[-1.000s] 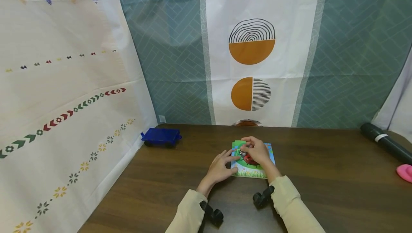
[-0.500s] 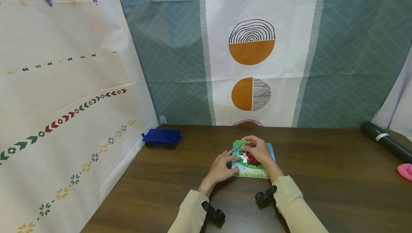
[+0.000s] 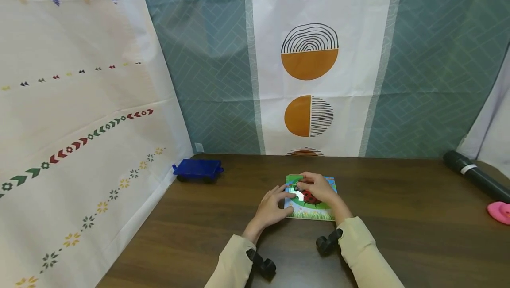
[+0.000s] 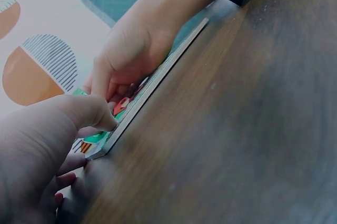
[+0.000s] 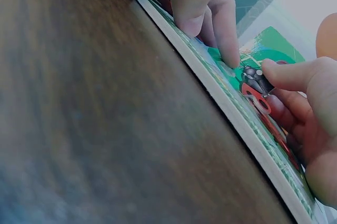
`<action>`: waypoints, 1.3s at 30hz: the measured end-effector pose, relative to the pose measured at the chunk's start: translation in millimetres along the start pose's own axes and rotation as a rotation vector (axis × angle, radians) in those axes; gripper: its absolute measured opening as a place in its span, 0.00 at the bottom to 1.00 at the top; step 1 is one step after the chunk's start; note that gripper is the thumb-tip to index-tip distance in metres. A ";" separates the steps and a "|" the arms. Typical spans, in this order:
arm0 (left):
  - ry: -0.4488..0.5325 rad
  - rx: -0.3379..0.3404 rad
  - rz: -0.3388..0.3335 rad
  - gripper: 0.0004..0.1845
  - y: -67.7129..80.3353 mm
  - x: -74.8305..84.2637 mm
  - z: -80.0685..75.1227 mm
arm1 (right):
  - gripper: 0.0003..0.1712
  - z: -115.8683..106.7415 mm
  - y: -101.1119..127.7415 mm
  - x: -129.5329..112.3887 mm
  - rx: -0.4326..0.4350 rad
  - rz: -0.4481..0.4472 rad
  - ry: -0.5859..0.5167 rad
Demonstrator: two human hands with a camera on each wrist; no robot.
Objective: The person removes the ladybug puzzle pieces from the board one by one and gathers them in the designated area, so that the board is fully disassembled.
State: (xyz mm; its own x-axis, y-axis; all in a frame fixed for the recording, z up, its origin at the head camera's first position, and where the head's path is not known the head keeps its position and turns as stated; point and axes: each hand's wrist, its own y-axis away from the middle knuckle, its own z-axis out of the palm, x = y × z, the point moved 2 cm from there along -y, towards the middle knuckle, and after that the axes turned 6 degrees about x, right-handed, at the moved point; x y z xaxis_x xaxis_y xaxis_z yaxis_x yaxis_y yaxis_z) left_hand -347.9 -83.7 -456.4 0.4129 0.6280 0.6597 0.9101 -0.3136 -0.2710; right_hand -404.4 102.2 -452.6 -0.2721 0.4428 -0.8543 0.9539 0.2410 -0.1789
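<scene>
Watching from afar, I see board [image 3: 312, 214] lying flat on table [image 3: 299, 257], ladybug [image 3: 311, 198] pictured on it. Left hand [image 3: 274, 206] loosely spread, thumb and fingertips touching board's left side. Right hand [image 3: 320, 187] over board, pinching green piece [image 5: 271, 44], which tilts up. White patch [image 3: 300, 196] showing on board. Blue cart [image 3: 198, 169] well left of board; black tube [image 3: 484, 178], pink toy [image 3: 499, 213] far right of it.
</scene>
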 end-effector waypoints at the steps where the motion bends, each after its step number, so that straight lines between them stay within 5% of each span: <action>1: -0.006 0.000 0.000 0.22 0.0 -0.3 0.0 | 0.14 0.1 -0.1 0.1 -0.003 -0.005 0.008; 14: -0.030 -0.004 0.006 0.21 -0.8 1.2 -1.8 | 0.13 1.1 -1.1 0.3 0.028 0.007 -0.010; 24: -0.035 -0.006 0.003 0.21 -1.2 1.3 -1.6 | 0.18 -2.2 -2.3 0.6 0.191 0.032 -0.128; 34: -0.001 -0.004 0.017 0.22 -4.6 1.6 2.8 | 0.27 -69.1 15.7 21.3 0.514 0.192 -0.158; 39: 0.015 -0.001 0.007 0.23 -1.0 0.6 -0.1 | 0.31 -102.4 34.9 44.0 0.567 0.262 -0.168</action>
State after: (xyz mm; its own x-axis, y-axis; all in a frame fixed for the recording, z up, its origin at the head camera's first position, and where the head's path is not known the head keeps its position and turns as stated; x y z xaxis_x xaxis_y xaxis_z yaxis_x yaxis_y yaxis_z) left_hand -348.5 -83.0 -455.7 0.4190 0.6148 0.6682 0.9069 -0.3188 -0.2754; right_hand -396.1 218.6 -446.5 -0.0414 0.2724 -0.9613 0.9175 -0.3706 -0.1445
